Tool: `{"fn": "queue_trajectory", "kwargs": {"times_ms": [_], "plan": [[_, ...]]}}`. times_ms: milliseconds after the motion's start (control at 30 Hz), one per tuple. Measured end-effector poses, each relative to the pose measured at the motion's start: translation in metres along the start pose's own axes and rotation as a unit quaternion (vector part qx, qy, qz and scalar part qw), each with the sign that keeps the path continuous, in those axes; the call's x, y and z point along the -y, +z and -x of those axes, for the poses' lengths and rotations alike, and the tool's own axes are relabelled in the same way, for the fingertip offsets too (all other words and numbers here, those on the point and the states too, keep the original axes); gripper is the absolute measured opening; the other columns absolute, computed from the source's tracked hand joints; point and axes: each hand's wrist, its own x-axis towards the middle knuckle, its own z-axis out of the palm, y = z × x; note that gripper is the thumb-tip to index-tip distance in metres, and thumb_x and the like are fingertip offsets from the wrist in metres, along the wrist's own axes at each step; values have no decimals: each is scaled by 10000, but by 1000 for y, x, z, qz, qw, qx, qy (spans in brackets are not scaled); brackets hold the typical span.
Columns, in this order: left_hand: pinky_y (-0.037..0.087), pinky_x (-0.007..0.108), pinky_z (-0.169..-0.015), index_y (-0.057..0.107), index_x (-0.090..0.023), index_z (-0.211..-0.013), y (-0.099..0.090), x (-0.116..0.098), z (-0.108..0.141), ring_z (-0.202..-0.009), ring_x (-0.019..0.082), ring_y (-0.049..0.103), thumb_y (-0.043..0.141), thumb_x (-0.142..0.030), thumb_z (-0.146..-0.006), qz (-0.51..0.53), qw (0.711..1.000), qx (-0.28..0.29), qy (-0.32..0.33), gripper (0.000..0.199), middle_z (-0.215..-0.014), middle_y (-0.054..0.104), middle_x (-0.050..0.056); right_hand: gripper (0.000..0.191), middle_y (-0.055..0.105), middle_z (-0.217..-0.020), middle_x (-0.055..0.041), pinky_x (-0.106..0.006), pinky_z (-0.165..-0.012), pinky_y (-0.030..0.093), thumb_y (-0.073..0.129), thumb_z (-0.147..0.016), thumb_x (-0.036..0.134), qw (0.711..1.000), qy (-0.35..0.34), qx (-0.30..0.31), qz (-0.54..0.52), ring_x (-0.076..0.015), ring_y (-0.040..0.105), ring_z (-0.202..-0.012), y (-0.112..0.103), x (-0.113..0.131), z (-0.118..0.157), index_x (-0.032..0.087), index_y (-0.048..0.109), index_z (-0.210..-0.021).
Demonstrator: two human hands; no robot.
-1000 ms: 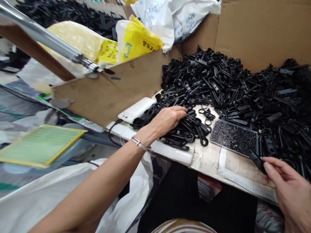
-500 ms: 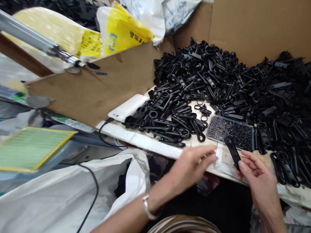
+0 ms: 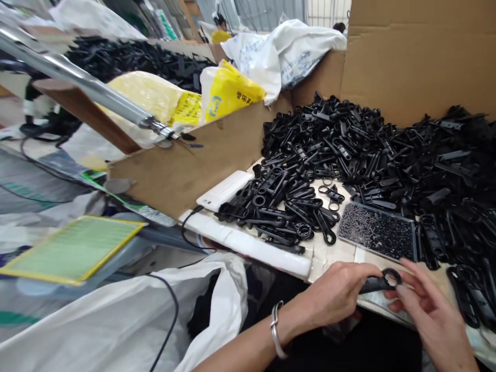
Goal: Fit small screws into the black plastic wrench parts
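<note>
Between my hands, over the table's front edge, is a slim black plastic part with a ring-shaped end (image 3: 372,283). My left hand (image 3: 333,290) is closed on its long end, thumb and forefinger pinching it. At the ring, my right hand (image 3: 434,305) has its thumb and fingers closed around the rim. Just behind them lies a shallow clear box (image 3: 377,232) full of tiny dark pieces. Similar black parts (image 3: 325,227) lie loose to the left of the box, and a few thin rings (image 3: 334,206) are on the table behind it.
A big heap of black parts (image 3: 349,134) fills the back, against a cardboard wall (image 3: 418,62). A white power bank (image 3: 225,191) with a cable sits at the left. A metal rod tool (image 3: 127,106) slants in from upper left. Below hangs a white sack (image 3: 127,315). A person (image 3: 220,31) is far behind.
The black part has gone from my right hand's upright hold to lying sideways between both hands. My left hand has moved right and taken its long end. The camera view has shifted.
</note>
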Motion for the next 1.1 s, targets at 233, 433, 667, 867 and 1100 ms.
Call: {"fn": "queue_trajectory", "kwargs": {"times_ms": [233, 433, 667, 867, 1100], "plan": [[506, 298, -916, 581, -217, -1172, 10, 18, -4, -1033, 193, 612, 597, -170, -877, -87, 994, -49, 49, 299, -1100, 666, 62, 434, 747, -791, -55, -334, -621, 597, 654, -770, 577, 971, -100, -39, 213, -224, 694, -607, -1, -12, -10, 221, 744, -1002], [537, 371, -887, 636, -148, -1030, 16, 36, -10, -963, 210, 644, 486, -75, -908, -164, 970, -107, 145, 207, -1061, 688, 113, 297, 726, -1065, -58, -357, -908, 519, 543, -907, 430, 926, -201, 11, 321, -237, 684, -974, -9, 4, -11, 223, 722, -1020], [515, 402, -972, 620, -149, -1079, 15, 40, -8, -1115, 225, 607, 537, -156, -923, -192, 954, -135, 187, 177, -1177, 663, 115, 211, 728, -966, -37, -315, -822, 498, 529, -933, 305, 873, -235, 4, 426, -207, 681, -864, -25, 31, -42, 207, 713, -964], [524, 308, -789, 648, -149, -943, 2, 27, -10, -857, 170, 608, 488, -173, -956, -226, 938, -199, 172, 162, -929, 691, 70, 161, 693, -970, -28, -291, -660, 422, 526, -939, 247, 769, -217, 93, 595, -201, 649, -833, 6, 58, -78, 243, 687, -951], [459, 324, -740, 623, -147, -782, -16, 16, -59, -808, 202, 539, 471, -92, -912, -406, 910, -78, 18, 208, -804, 618, 59, 122, 638, -869, -35, -296, -562, 310, 489, -948, 223, 713, -228, 122, 652, -183, 609, -724, 21, 48, -90, 212, 598, -896]]}}
